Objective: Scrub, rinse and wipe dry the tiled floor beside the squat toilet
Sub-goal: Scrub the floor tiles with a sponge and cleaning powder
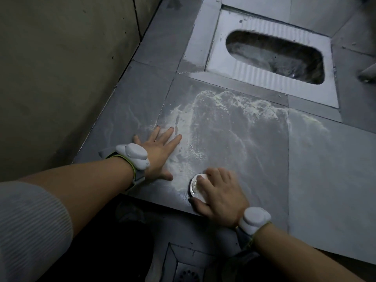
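right hand (pixel 218 193) | grips white scrubber (pixel 196 186) | scrubber mostly hidden

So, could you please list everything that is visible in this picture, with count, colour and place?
tiled floor: one raised platform, grey tiles, centre and right
foam: one smeared patch, whitish yellow, on the tile in front of the toilet
squat toilet: one, pale grey with dark bowl, upper right, set into the floor
wall: one, dull beige, left side
floor drain: one, dark grille, bottom centre on the lower floor
scrubber: one, white, round, under the right hand
wrist devices: two, white, one on each wrist
left hand: one, fingers spread flat on the tile
right hand: one, gripping the scrubber
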`<act>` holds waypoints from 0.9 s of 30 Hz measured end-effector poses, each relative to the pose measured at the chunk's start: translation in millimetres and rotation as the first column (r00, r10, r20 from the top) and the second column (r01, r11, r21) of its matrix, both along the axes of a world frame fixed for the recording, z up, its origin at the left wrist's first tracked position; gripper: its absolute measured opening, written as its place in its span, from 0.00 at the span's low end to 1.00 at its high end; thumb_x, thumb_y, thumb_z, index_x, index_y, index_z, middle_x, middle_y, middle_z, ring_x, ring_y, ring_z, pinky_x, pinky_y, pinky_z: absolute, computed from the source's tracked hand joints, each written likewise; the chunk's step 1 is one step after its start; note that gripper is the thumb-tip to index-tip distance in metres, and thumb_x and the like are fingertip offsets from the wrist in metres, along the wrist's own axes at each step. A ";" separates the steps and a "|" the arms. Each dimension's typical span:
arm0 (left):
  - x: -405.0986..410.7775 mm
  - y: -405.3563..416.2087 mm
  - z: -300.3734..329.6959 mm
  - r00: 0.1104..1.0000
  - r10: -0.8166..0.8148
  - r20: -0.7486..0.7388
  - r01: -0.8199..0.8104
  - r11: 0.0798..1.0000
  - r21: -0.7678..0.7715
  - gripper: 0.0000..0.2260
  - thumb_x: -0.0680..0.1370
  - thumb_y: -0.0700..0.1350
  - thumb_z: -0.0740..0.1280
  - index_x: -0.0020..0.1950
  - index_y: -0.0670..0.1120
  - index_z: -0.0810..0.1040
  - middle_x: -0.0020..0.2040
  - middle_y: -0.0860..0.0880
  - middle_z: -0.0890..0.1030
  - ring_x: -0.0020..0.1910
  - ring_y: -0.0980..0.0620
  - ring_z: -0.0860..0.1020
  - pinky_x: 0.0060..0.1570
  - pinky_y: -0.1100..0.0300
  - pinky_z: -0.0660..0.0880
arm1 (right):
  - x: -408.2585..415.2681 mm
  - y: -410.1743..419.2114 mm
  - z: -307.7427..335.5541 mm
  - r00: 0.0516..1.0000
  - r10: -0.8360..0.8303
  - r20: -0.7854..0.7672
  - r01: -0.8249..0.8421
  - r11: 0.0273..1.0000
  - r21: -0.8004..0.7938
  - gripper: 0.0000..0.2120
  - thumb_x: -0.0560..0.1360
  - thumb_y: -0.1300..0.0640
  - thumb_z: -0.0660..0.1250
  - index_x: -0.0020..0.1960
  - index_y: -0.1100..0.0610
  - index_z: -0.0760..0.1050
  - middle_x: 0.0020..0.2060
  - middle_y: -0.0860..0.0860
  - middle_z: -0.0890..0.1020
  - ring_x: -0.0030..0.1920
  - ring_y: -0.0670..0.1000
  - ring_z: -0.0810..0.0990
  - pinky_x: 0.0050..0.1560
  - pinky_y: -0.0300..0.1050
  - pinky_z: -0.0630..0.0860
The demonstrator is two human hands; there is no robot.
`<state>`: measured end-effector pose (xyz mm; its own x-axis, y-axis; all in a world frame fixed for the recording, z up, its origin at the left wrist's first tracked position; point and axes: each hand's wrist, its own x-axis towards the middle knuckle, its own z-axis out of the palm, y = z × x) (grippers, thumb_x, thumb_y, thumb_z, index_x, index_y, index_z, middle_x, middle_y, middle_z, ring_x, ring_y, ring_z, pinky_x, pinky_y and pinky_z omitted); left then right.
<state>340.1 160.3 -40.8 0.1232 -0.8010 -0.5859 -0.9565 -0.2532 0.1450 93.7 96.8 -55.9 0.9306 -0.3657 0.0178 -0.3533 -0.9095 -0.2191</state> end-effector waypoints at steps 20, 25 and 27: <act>-2.4 -5.0 -2.6 0.999 0.036 0.034 -0.037 0.999 0.033 0.51 0.70 0.67 0.69 0.78 0.57 0.36 0.78 0.55 0.33 0.77 0.44 0.34 0.64 0.23 0.53 | 21.8 -16.0 2.8 0.999 0.028 -0.020 -0.028 1.000 0.003 0.22 0.76 0.39 0.63 0.55 0.58 0.74 0.49 0.56 0.75 0.44 0.58 0.71 0.44 0.53 0.70; 5.3 -4.4 -4.3 1.000 0.021 -0.002 -0.021 1.000 0.024 0.51 0.69 0.69 0.68 0.78 0.59 0.36 0.78 0.56 0.34 0.78 0.45 0.34 0.64 0.22 0.54 | 47.3 -34.6 -0.5 0.994 -0.089 -0.055 0.088 0.996 -0.017 0.20 0.76 0.39 0.60 0.53 0.56 0.72 0.48 0.54 0.73 0.44 0.57 0.70 0.46 0.53 0.70; 8.0 -1.7 -1.2 1.000 0.020 -0.017 -0.020 0.999 0.030 0.50 0.69 0.69 0.68 0.78 0.60 0.37 0.79 0.56 0.34 0.78 0.44 0.35 0.64 0.23 0.55 | 65.5 -39.2 0.8 0.971 -0.235 -0.048 0.235 0.972 -0.004 0.19 0.76 0.39 0.59 0.52 0.55 0.70 0.47 0.53 0.72 0.45 0.56 0.69 0.47 0.55 0.70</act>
<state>348.1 158.6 -42.1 0.1287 -0.7806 -0.6116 -0.9487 -0.2765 0.1533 159.2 57.6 -55.0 0.8184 -0.5741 -0.0251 -0.5670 -0.7996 -0.1980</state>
